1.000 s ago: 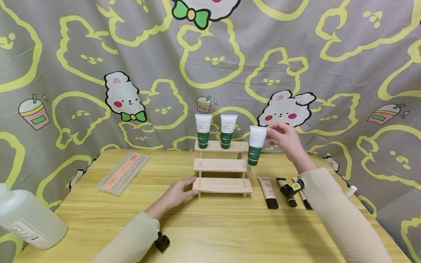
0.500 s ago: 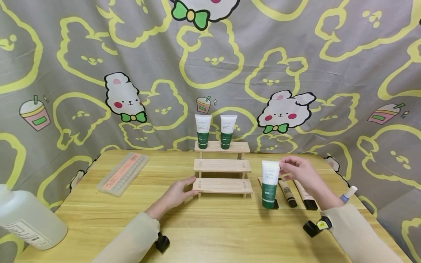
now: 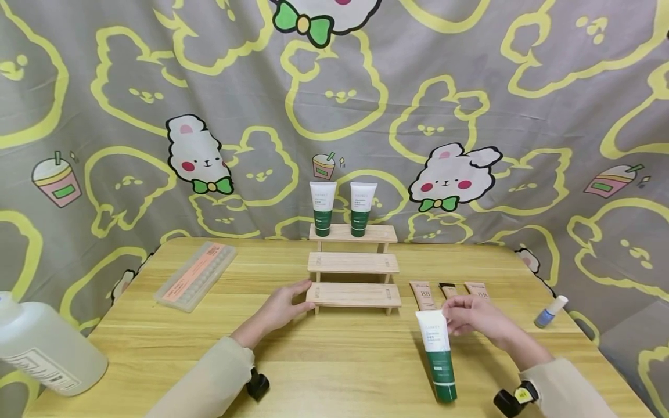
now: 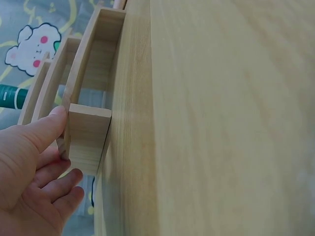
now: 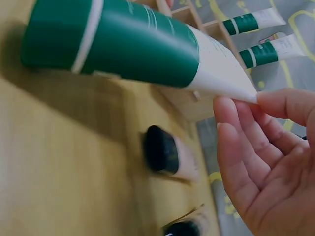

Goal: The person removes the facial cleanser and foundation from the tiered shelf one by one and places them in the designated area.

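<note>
White-and-green plastic squeeze tube [image 3: 438,355] was pinched and tilted

It leaned over the yellowish wood-grain table [image 3: 334,377], green cap end lowest; whether the cap touched the surface could not be told. The bare right hand [image 3: 478,322] had thumb and fingertips closed together on the flat white end.

Behind it stood a pale three-tier wooden stand [image 3: 352,263], with two matching upright tubes [image 3: 322,209] on the top tier. The bare left hand [image 3: 277,307] gripped the left end of the lowest tier between thumb and fingers.

Work appeared partway along: one tube was off the stand but not yet released, and two were on it. Settling the held tube seemed the part left.

Just beyond the right hand lay three beige tubes [image 3: 422,295], partly hidden, with a small blue bottle with a white cap [image 3: 546,317] to their right. Well apart on the left were a clear plastic case with an orange label [image 3: 195,277] and a large translucent white jug [image 3: 49,348].
</note>
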A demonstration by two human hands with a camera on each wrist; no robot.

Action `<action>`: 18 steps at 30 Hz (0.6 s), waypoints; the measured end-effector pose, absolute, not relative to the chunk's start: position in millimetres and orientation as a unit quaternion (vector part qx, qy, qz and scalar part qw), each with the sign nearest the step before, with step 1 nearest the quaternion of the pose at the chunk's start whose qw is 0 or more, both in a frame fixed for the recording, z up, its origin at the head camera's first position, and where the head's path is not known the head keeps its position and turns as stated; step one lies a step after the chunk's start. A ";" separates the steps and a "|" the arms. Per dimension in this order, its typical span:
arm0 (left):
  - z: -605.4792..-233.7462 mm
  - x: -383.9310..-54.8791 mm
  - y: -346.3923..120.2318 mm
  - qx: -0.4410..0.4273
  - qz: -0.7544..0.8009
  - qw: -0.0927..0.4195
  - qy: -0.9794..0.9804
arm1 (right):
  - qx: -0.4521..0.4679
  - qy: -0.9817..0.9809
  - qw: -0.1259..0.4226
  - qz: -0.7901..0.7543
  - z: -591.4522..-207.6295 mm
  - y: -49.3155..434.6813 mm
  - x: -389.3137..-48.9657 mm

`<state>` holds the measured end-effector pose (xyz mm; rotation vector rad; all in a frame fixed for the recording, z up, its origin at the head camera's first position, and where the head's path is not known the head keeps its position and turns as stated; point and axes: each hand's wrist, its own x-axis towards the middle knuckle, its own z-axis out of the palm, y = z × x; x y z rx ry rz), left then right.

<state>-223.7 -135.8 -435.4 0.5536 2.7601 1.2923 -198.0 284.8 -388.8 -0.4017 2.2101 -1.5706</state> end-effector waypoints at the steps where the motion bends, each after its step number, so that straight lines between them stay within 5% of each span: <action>1: -435.5 -223.7 -135.7 0.179 0.417 0.022 0.891 | -0.147 0.784 0.212 -0.564 -391.0 285.9 -196.6; 18: -434.6 -224.9 -135.8 0.178 0.416 0.024 0.891 | -0.149 0.732 0.308 -0.589 -417.3 302.0 -184.5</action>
